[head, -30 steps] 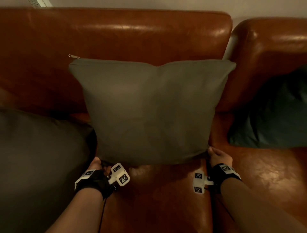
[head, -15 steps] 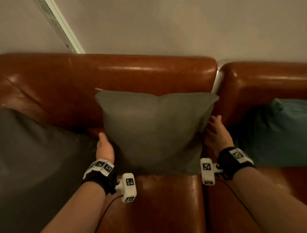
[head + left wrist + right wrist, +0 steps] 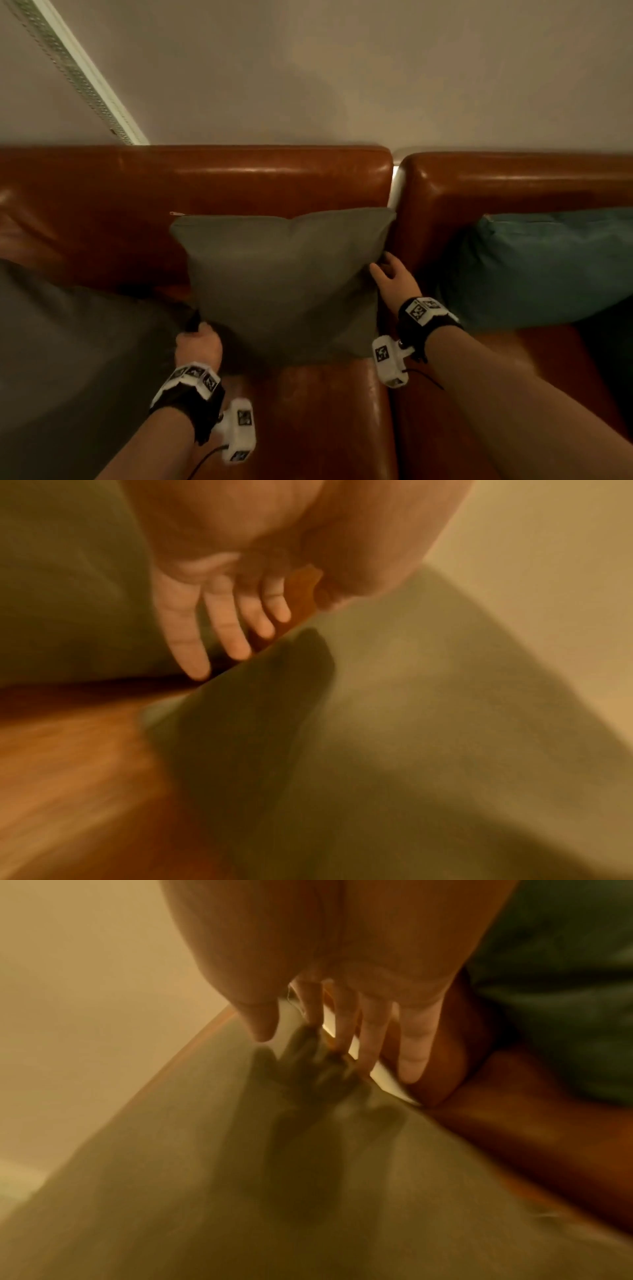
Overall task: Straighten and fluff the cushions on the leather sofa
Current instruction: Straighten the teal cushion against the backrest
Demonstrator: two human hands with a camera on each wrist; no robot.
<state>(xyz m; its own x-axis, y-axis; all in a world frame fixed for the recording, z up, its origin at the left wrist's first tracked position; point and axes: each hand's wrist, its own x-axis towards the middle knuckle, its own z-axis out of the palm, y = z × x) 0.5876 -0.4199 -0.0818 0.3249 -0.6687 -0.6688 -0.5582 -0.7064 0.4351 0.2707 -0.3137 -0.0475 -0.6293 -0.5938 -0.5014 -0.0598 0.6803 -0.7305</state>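
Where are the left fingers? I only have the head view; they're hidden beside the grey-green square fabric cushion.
Observer: In the left wrist view, the left hand has straight, spread fingers, gripping nothing.
Operator: Pointing where?
Observer: Down into the gap between the grey-green square fabric cushion and the dark grey fabric cushion.
Operator: Right fingers?
Observer: In the right wrist view, the right hand has straight fingers at that cushion's edge. Blur hides whether they touch it.
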